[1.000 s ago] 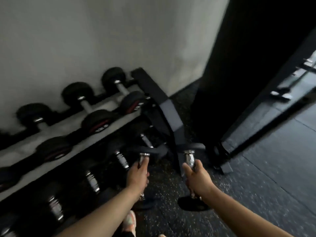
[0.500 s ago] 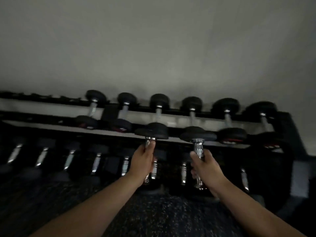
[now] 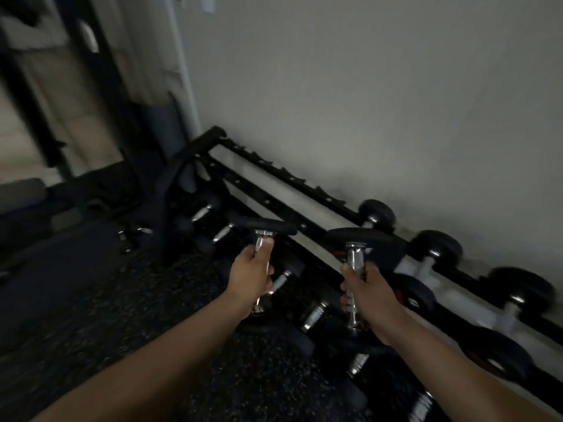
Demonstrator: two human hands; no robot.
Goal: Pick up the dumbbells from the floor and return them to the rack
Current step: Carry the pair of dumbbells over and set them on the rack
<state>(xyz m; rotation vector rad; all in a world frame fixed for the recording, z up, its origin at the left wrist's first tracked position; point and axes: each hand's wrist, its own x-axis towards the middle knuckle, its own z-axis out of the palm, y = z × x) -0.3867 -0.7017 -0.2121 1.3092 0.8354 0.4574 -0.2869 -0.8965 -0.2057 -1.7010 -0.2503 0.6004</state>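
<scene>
My left hand [image 3: 252, 275] grips the chrome handle of a black dumbbell [image 3: 264, 226], held upright with its top head showing. A second black dumbbell [image 3: 356, 237] stands upright in my right hand [image 3: 370, 292], gripped by its chrome handle. Both hang in the air in front of the black two-tier rack [image 3: 292, 181], which runs along the wall from upper left to lower right. The left stretch of the rack's top tier holds no dumbbells. Three dumbbells [image 3: 438, 248] rest on the top tier to the right. The lower tier is dark, with several chrome handles showing.
A grey wall [image 3: 365, 102] stands behind the rack. Speckled dark rubber floor [image 3: 100, 315] lies to the left and below my arms. A dark bench or machine frame [image 3: 152, 141] stands at the rack's left end, with blurred equipment further left.
The view has swung left along the rack, from facing its loaded section to its left end. Both hands keep their dumbbells upright, now in front of the bare part of the top tier.
</scene>
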